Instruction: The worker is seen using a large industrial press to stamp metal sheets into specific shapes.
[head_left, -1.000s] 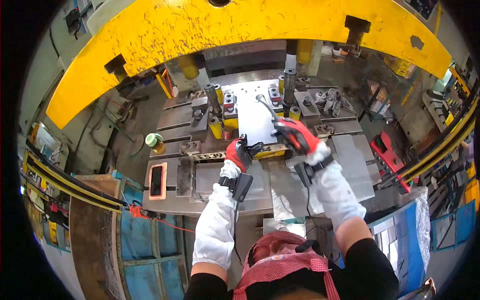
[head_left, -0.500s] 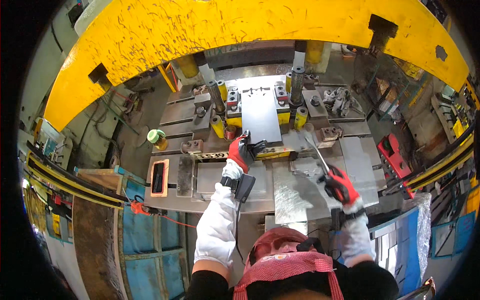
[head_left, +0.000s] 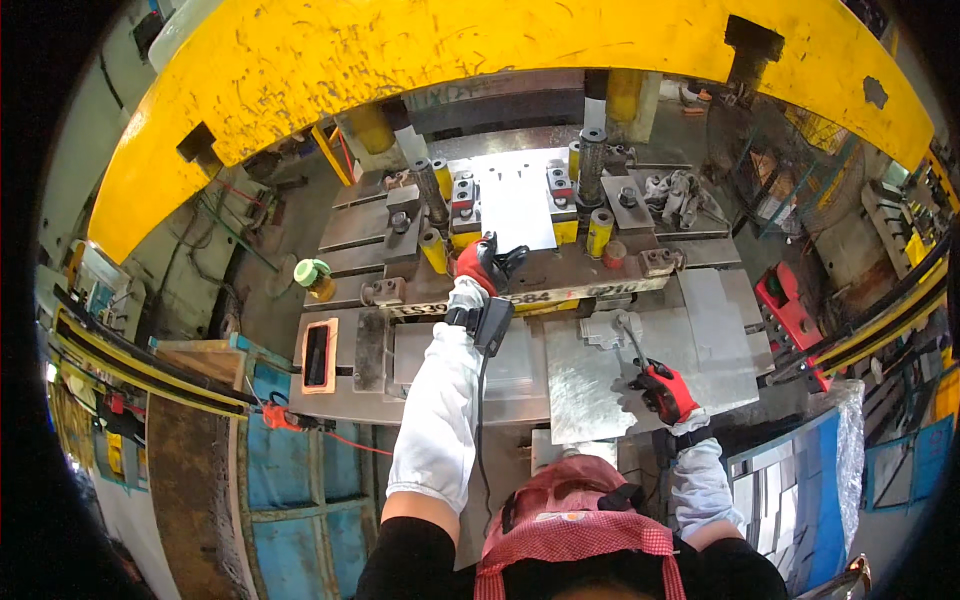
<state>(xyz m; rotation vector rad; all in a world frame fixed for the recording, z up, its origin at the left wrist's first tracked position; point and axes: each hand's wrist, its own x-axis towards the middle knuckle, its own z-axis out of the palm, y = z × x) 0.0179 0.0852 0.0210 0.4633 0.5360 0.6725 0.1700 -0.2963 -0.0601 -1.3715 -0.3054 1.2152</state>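
Note:
My left hand (head_left: 484,264), in a red and black glove, is at the front edge of the press die, by the near left corner of a bright flat metal sheet (head_left: 517,212). Its thumb and fingers are apart, and whether they touch the sheet is hard to tell. The sheet lies on the die between two guide blocks. My right hand (head_left: 664,391), gloved alike, is closed round a slim metal rod-like tool (head_left: 634,343). The tool's far tip is over a small irregular metal piece (head_left: 602,328) on a larger sheet (head_left: 585,390).
A yellow press beam (head_left: 480,45) spans overhead. Guide posts (head_left: 592,165) and yellow cylinders (head_left: 599,233) stand about the die. A red cup (head_left: 613,255) is at its front right. Left stands a green-capped jar (head_left: 314,278); right, a red control box (head_left: 788,312).
The sheet on the die has slid away from me, with my left hand moving forward too. My right hand has drawn back toward me, bringing the tool's tip off the die's front edge.

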